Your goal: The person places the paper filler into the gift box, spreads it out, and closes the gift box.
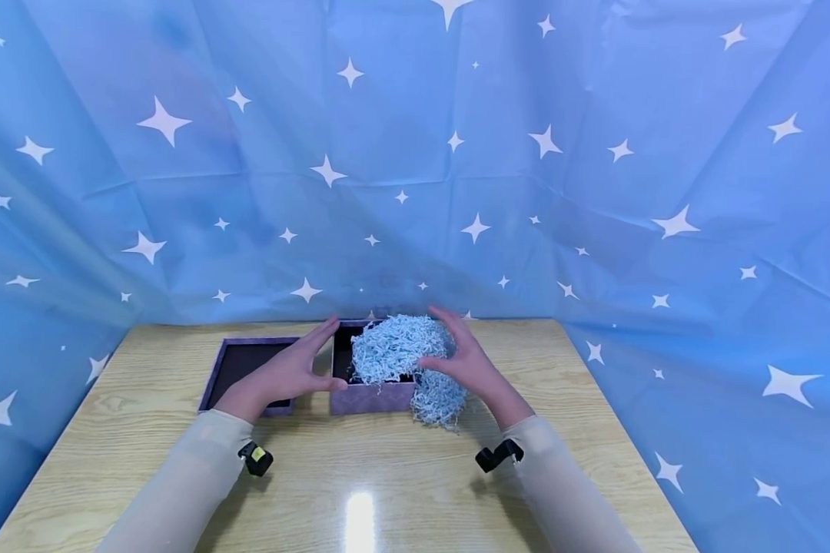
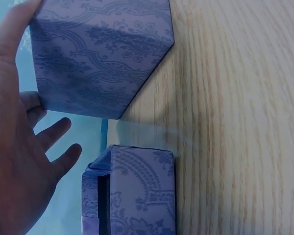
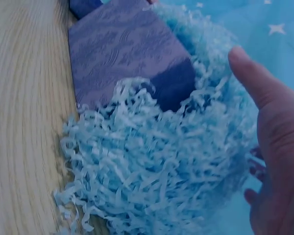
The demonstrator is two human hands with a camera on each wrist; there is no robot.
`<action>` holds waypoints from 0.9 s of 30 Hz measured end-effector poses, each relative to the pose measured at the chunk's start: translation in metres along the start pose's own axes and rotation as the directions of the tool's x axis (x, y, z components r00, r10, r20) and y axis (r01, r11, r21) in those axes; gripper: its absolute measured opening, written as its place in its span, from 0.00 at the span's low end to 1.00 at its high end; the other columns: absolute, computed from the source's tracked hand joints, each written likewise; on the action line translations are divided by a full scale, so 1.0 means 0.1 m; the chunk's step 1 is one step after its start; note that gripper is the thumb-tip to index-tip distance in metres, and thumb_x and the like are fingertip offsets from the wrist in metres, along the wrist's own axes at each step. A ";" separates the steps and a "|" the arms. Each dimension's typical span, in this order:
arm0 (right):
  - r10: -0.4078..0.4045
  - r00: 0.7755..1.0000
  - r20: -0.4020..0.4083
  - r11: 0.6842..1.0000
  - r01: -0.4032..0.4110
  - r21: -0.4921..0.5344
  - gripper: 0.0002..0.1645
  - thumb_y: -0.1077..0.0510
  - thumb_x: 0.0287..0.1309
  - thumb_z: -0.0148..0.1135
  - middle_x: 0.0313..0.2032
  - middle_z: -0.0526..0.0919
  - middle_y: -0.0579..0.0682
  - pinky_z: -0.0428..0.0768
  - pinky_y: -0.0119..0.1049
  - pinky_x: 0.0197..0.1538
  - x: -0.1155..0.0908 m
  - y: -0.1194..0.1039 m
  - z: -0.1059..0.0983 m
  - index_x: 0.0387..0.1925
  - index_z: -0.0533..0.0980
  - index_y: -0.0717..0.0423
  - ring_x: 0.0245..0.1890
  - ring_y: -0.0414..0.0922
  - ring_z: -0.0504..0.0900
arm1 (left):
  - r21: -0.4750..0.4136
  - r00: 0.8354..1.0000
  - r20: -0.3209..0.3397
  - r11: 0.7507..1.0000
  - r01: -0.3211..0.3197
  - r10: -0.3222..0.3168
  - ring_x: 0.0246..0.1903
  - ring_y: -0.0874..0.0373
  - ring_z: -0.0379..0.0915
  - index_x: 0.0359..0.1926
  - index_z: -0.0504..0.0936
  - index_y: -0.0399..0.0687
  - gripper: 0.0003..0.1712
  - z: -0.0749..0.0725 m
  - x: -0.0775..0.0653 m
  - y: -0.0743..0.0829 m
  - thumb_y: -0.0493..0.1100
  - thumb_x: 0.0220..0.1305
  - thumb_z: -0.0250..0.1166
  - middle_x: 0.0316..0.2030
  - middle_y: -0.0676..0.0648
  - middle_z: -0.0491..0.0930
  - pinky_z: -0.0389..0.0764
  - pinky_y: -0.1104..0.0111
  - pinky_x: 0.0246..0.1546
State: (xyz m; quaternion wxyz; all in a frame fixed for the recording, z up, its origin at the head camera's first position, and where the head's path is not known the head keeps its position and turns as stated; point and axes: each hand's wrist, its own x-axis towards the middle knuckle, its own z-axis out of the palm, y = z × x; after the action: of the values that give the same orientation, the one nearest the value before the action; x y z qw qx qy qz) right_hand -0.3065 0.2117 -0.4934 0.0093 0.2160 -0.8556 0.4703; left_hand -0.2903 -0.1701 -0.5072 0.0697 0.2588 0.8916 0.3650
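Note:
A purple patterned box (image 1: pixel 366 399) stands at the back middle of the table, its dark inside showing at the left. Light blue shredded paper (image 1: pixel 397 349) heaps up in it and spills over its right side onto the table. My left hand (image 1: pixel 287 372) is spread at the box's left side, thumb and fingertips touching its edges in the left wrist view. Beside the paper at the right, my right hand (image 1: pixel 466 361) has its fingers and thumb apart. Whether those fingers touch the paper I cannot tell. Both hands hold nothing.
A shallow purple lid (image 1: pixel 210 372) with a dark inside lies left of the box, partly behind my left wrist. The wooden table (image 1: pixel 415 476) reaches back to a blue curtain (image 1: pixel 401 253) with white stars. Each wrist wears a small black camera.

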 end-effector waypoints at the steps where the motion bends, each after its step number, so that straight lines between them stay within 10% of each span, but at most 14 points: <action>1: 0.006 1.000 0.021 1.000 -0.006 0.013 0.65 0.40 0.58 0.86 0.88 0.52 0.45 0.55 0.71 0.80 0.01 0.01 0.01 0.87 0.55 0.20 0.87 0.56 0.49 | 0.000 1.000 -0.001 1.000 0.000 0.000 0.87 0.41 0.37 0.92 0.40 0.60 0.75 0.00 0.00 0.00 0.76 0.61 0.77 0.90 0.53 0.35 0.55 0.36 0.81; 11: 0.034 0.992 0.123 0.996 -0.044 0.083 0.54 0.38 0.65 0.81 0.87 0.57 0.43 0.66 0.69 0.77 0.10 -0.03 0.13 0.85 0.62 0.18 0.85 0.56 0.57 | -0.006 1.000 0.003 1.000 0.007 -0.006 0.87 0.40 0.37 0.92 0.40 0.61 0.74 0.00 0.00 0.01 0.75 0.62 0.77 0.90 0.53 0.35 0.56 0.35 0.80; 27: -0.266 0.963 0.039 0.945 0.268 -0.190 0.42 0.55 0.64 0.83 0.68 0.81 0.49 0.77 0.53 0.73 0.30 -0.43 -0.05 0.77 0.76 0.52 0.69 0.51 0.79 | -0.028 1.000 0.012 1.000 0.008 -0.008 0.88 0.41 0.35 0.92 0.40 0.60 0.72 -0.01 0.00 0.02 0.67 0.65 0.80 0.90 0.55 0.33 0.54 0.35 0.81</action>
State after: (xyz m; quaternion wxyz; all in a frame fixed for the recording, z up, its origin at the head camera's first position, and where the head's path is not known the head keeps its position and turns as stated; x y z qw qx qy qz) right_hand -0.3185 0.1851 -0.4499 0.0881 0.3309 -0.8601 0.3781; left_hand -0.2900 -0.1691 -0.5054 0.0800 0.2562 0.8869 0.3759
